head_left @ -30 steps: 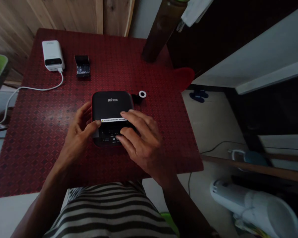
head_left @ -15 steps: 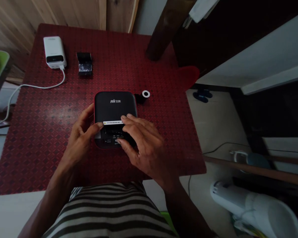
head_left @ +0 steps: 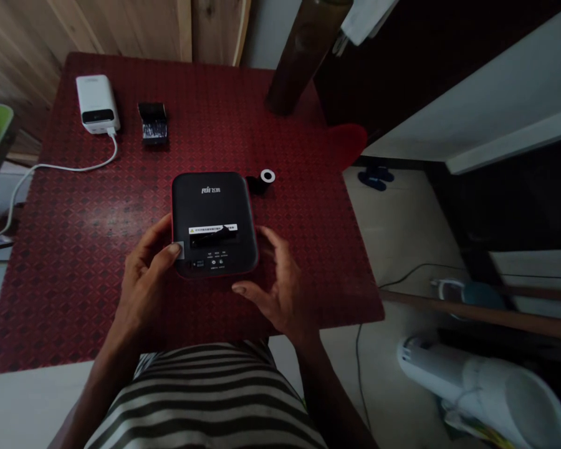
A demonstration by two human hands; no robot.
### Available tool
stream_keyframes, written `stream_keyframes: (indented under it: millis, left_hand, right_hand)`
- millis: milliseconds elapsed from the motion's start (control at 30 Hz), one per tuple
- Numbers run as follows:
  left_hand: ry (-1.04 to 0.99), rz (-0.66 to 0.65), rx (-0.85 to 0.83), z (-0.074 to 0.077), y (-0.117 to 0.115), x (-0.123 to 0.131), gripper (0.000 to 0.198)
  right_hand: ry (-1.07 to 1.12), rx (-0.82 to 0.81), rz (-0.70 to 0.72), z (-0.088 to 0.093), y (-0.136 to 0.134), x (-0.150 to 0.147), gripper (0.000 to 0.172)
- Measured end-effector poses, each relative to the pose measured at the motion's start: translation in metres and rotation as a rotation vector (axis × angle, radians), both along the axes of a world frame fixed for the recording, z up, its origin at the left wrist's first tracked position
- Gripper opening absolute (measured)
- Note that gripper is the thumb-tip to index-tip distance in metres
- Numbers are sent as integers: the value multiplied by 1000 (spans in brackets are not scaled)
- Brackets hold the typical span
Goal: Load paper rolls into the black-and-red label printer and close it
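Observation:
A black portable printer (head_left: 217,206) with red edges lies flat on the table in front of me. A white warning strip (head_left: 201,230) runs above its slot, and a dark, pointed scrap (head_left: 220,234) sticks up from the slot over the strip. My left hand (head_left: 144,268) grips the printer's left side, its thumb on the grey tab at the lower left. At the right side, my right hand (head_left: 278,284) is open with thumb and fingers apart; its fingertips are close to the edge, and whether they touch I cannot tell. Behind the printer's right edge lies a small black roll with a white ring end (head_left: 267,176).
The red patterned table (head_left: 98,249) bears a white power bank (head_left: 97,103) with a white cable, and a curled black strip (head_left: 153,123). A dark brown cylinder (head_left: 302,62) stands at the back right. A red chair (head_left: 348,144) shows beyond the right edge.
My right hand has come off the printer's slot and moved to the right side, opening. The left thumb has slid down to the grey tab. The dark scrap at the slot is now uncovered.

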State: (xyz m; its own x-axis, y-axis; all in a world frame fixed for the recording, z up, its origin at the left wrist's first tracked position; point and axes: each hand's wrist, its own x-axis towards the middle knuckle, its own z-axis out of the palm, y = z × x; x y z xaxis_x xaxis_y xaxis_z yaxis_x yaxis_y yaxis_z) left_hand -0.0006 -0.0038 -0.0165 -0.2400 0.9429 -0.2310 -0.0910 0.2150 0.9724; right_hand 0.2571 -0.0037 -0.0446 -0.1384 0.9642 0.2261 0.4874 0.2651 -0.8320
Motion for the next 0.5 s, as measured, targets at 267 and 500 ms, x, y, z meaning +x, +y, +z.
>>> stream_keyframes:
  millis: [267,500]
  left_hand:
    - [144,-14,-8,9,4,-1,64]
    - [68,7,-61,15,1,5,59]
  right_hand:
    - [-108,100,4,-34,-9,-32,71]
    - [-131,124,-9,-35,-9,-30,81]
